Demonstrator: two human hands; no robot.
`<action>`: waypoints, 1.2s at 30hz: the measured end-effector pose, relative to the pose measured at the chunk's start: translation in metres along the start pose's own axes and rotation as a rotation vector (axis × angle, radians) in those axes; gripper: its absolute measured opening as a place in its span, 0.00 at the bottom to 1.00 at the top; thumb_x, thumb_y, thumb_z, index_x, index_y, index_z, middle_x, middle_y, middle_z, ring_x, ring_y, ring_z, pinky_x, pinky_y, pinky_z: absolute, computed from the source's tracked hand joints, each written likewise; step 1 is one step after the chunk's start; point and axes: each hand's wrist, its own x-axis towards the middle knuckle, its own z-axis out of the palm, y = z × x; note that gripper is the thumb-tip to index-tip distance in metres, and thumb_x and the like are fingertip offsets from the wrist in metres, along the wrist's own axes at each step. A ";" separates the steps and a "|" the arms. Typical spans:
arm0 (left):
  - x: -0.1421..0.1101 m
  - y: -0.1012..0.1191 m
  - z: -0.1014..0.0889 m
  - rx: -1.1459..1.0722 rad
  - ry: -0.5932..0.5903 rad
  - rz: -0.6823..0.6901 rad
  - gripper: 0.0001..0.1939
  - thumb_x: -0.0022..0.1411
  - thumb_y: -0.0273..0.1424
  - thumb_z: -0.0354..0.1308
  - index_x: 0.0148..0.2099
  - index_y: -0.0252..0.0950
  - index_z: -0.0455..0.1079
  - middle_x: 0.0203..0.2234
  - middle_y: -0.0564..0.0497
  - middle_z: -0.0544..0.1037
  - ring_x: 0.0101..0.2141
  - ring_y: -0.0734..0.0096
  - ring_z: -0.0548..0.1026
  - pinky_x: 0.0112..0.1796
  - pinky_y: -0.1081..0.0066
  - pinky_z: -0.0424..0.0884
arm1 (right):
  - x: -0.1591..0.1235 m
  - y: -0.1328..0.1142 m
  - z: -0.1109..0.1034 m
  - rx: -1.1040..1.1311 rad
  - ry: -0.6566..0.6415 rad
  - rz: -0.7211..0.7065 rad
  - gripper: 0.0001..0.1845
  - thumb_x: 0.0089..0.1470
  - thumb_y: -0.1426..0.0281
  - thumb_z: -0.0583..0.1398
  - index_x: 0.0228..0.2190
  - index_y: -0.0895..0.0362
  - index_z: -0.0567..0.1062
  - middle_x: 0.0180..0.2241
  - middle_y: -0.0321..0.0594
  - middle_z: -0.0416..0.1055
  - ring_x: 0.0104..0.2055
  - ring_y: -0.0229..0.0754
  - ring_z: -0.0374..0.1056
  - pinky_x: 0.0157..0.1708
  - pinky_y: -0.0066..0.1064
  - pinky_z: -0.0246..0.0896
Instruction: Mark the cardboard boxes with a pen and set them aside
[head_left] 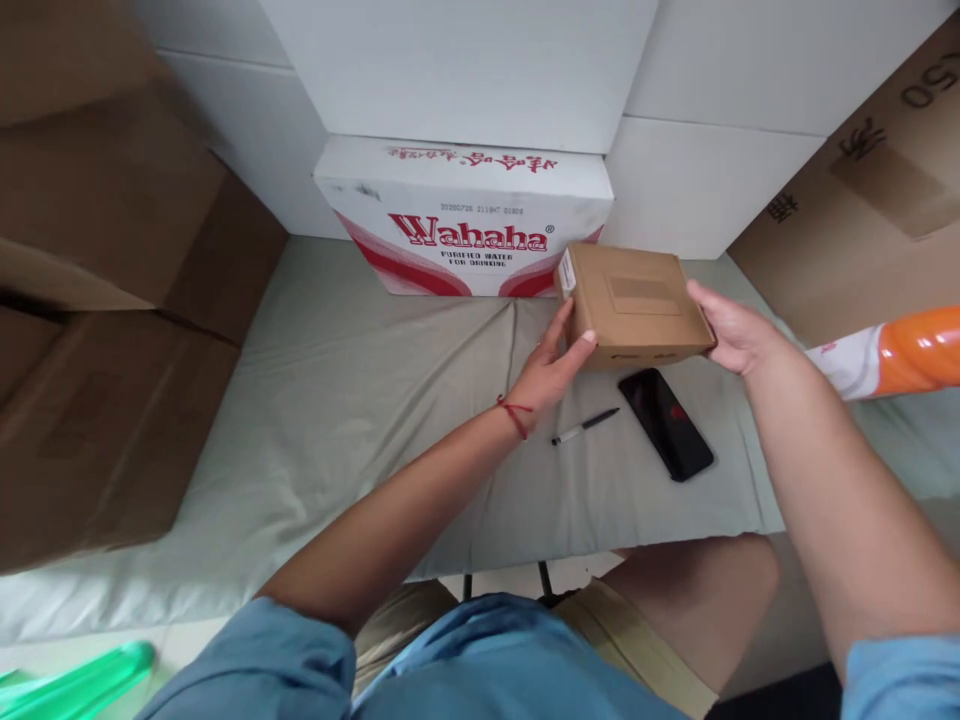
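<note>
Between my two hands is a small brown cardboard box [637, 300] with a white label on its left end. My left hand [551, 370], a red string around its wrist, grips the box's near left corner with the thumb on top. At the opposite end my right hand [731, 325] clasps the right side; its lower fingers are hidden behind the box. Just below the box a black smartphone [667, 425] lies face up on the grey-green cloth. A pen [585, 427] with a dark cap lies to the phone's left.
A white and red Wahaha water carton [465, 220] stands behind, against white panels [465, 70]. Large brown cartons [97, 420] are stacked at left, another [862, 180] at right. An orange and white bottle-shaped thing [900, 355] lies beyond my right forearm. Cloth [360, 400] covers the table.
</note>
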 end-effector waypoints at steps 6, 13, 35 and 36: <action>-0.081 0.029 -0.039 -0.072 -0.029 0.015 0.42 0.64 0.39 0.71 0.75 0.43 0.60 0.48 0.45 0.82 0.50 0.58 0.80 0.54 0.58 0.76 | -0.109 0.015 0.013 0.414 -0.099 0.135 0.35 0.45 0.53 0.80 0.52 0.49 0.81 0.57 0.44 0.83 0.58 0.53 0.81 0.47 0.35 0.82; -0.179 0.016 -0.079 -0.028 -0.135 -0.025 0.42 0.64 0.42 0.75 0.75 0.42 0.66 0.69 0.37 0.75 0.67 0.48 0.74 0.66 0.58 0.71 | -0.244 0.071 0.041 0.619 -0.168 0.311 0.48 0.35 0.50 0.82 0.58 0.49 0.81 0.53 0.48 0.85 0.58 0.63 0.80 0.59 0.54 0.78; -0.233 0.030 -0.066 0.208 0.111 -0.169 0.31 0.63 0.61 0.69 0.51 0.39 0.87 0.45 0.41 0.85 0.47 0.51 0.81 0.49 0.60 0.81 | -0.345 0.084 0.045 0.150 0.020 -0.240 0.43 0.58 0.59 0.75 0.70 0.48 0.69 0.60 0.50 0.80 0.59 0.58 0.80 0.56 0.46 0.82; -0.235 0.031 -0.067 0.124 0.112 -0.200 0.36 0.62 0.65 0.68 0.53 0.39 0.86 0.48 0.40 0.85 0.50 0.48 0.81 0.50 0.58 0.82 | -0.347 0.082 0.046 0.081 0.057 -0.307 0.44 0.58 0.58 0.74 0.71 0.48 0.68 0.61 0.51 0.78 0.59 0.59 0.80 0.56 0.47 0.82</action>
